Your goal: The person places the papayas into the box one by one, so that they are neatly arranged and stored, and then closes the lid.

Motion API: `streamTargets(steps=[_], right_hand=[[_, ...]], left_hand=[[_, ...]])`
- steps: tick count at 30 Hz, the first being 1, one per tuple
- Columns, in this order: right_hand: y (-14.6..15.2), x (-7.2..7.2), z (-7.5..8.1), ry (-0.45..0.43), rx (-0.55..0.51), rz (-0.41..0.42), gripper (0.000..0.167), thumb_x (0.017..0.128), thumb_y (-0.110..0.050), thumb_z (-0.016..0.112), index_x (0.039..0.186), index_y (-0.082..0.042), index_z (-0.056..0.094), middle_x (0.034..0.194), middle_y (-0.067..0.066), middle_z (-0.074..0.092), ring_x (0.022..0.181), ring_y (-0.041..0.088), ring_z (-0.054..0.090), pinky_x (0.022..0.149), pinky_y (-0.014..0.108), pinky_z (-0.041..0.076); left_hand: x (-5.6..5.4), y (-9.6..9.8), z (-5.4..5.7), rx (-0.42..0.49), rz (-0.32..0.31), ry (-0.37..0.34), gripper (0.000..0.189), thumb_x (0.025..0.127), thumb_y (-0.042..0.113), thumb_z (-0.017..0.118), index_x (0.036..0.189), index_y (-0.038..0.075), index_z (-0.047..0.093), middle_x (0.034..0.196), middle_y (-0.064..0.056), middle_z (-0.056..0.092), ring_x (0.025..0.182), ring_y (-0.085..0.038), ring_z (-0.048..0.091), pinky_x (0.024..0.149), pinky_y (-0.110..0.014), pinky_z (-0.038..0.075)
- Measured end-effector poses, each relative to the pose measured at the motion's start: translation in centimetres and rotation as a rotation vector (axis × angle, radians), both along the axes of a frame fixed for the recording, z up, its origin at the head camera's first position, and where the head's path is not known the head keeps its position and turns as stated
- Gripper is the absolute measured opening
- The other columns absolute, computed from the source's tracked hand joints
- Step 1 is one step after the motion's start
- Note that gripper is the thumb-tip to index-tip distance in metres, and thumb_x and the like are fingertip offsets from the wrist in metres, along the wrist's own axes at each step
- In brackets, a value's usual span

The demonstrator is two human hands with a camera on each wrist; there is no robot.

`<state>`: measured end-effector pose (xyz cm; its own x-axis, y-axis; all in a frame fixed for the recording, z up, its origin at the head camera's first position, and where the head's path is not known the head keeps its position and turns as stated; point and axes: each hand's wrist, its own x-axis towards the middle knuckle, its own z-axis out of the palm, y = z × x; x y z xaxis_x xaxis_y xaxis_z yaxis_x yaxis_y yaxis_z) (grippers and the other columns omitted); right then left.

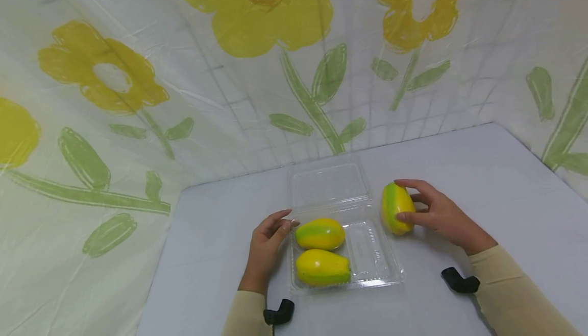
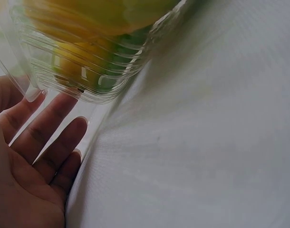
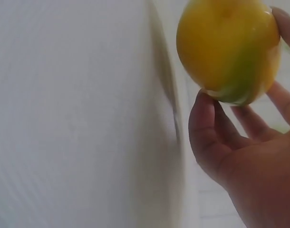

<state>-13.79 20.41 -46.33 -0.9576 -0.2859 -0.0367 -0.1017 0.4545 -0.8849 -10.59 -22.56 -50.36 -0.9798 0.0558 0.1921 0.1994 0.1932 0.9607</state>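
A clear plastic clamshell container [image 1: 372, 249] lies open on the table, its lid folded back. Two yellow-and-green papayas, an upper one [image 1: 320, 234] and a lower one [image 1: 323, 267], lie side by side in its left half. With thumb and fingertips my left hand [image 1: 265, 241] holds the container's left rim; in the left wrist view its other fingers [image 2: 64, 137] spread beside the ribbed wall. Just right of the container, my right hand [image 1: 441, 218] grips a third papaya [image 1: 397, 208] between thumb and fingers. That papaya stands on end, its rounded end facing the right wrist view.
The white-covered table [image 1: 220, 213] extends around the container. Behind it hangs a translucent sheet printed with yellow flowers [image 1: 275, 9]. The container's lid [image 1: 328, 185] lies flat towards the back. A black wrist mount [image 1: 459, 280] sits by the right sleeve, another [image 1: 280, 313] by the left.
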Motion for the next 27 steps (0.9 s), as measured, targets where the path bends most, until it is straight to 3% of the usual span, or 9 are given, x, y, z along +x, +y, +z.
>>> streamTargets(steps=[21, 27], right_hand=[[0.4, 0.5, 1.6, 0.035, -0.075, -0.002, 0.079, 0.1, -0.033, 0.083, 0.166, -0.022, 0.043, 0.162, 0.017, 0.044, 0.132, 0.048, 0.056, 0.099, 0.065, 0.05], [0.3, 0.7, 2.2, 0.042, -0.113, 0.012, 0.077, 0.1, -0.029, 0.083, 0.166, -0.023, 0.043, 0.163, 0.014, 0.042, 0.134, 0.046, 0.054, 0.096, 0.054, 0.054]], left_hand=[[0.0, 0.0, 0.0, 0.0, -0.001, 0.003, 0.031, 0.11, 0.021, 0.068, 0.14, 0.014, 0.074, 0.113, -0.006, 0.08, 0.113, -0.028, 0.072, 0.105, -0.034, 0.053], [0.0, 0.0, 0.1, 0.006, -0.009, 0.004, 0.031, 0.11, 0.02, 0.068, 0.14, 0.013, 0.073, 0.114, -0.007, 0.08, 0.114, -0.029, 0.072, 0.106, -0.034, 0.052]])
